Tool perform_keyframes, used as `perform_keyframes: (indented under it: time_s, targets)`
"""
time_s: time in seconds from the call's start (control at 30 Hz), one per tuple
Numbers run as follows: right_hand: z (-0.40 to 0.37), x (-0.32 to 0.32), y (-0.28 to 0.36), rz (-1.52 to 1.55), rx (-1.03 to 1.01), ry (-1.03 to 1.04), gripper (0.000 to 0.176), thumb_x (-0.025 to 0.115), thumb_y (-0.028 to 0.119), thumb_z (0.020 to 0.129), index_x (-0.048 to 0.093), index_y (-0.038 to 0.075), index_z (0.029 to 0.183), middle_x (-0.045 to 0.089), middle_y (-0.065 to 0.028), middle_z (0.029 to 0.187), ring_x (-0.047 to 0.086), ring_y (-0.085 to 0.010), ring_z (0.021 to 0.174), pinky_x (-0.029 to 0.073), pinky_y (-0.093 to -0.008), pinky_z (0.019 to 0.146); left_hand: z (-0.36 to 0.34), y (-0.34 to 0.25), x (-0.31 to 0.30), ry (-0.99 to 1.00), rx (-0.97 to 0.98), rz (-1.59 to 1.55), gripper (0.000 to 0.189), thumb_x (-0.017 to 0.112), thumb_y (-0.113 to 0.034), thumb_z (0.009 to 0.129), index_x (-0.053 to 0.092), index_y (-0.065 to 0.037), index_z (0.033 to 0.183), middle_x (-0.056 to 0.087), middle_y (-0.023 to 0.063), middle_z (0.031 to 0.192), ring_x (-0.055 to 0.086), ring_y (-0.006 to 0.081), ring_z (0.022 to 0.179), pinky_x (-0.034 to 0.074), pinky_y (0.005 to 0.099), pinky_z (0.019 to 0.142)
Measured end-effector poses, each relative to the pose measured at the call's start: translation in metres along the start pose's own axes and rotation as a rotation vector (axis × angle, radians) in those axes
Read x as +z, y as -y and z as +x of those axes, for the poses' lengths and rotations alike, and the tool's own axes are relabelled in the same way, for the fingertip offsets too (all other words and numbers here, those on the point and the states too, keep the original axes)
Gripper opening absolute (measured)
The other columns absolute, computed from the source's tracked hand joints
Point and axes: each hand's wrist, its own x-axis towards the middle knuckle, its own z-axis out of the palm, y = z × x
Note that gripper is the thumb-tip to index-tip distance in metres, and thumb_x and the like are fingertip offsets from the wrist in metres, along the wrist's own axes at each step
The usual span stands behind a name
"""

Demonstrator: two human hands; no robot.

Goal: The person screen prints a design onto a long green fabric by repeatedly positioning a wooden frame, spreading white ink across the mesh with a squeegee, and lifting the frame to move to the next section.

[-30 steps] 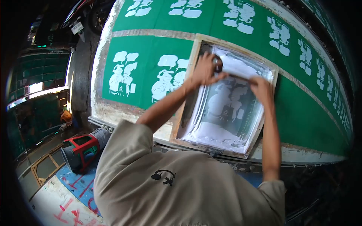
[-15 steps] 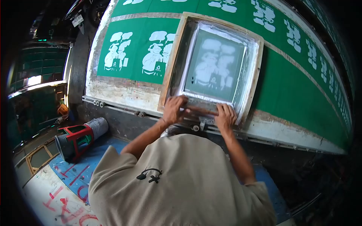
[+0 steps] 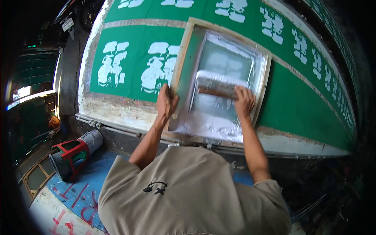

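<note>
Two white prints (image 3: 112, 64) are lying on the green sheeting (image 3: 135, 35) at the left of the table (image 3: 113, 111). Beside them, the left hand (image 3: 167, 102) is touching the wooden frame (image 3: 183, 58) at its left rail, fingers curling; whether they are gripping is unclear. The frame's long axis is running away from the person, its far end leaning right. Inside, between white paste on its far side and more at the near end, the squeegee (image 3: 216, 89) is lying crosswise, its right end angling slightly nearer the person. The right hand (image 3: 244, 102) is pinching that end between its fingers.
</note>
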Motion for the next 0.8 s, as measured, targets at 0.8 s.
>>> perform_keyframes:
  time_s: [0.8]
  targets:
    - [-0.191, -0.142, -0.286, 0.908, 1.072, -0.295, 0.07, 0.082, 0.012, 0.075, 0.058, -0.009, 0.137, 0.064, -0.0177, 0.134, 0.06, -0.0303, 0.121, 0.044, -0.0398, 0.107, -0.09, -0.167, 0.215, -0.001, 0.039, -0.15, 0.034, 0.071, -0.018, 0.087, 0.052, -0.005, 0.112, 0.059, 0.0203, 0.094, 0.061, 0.0424, 0.091, 0.048, 0.0539, 0.08]
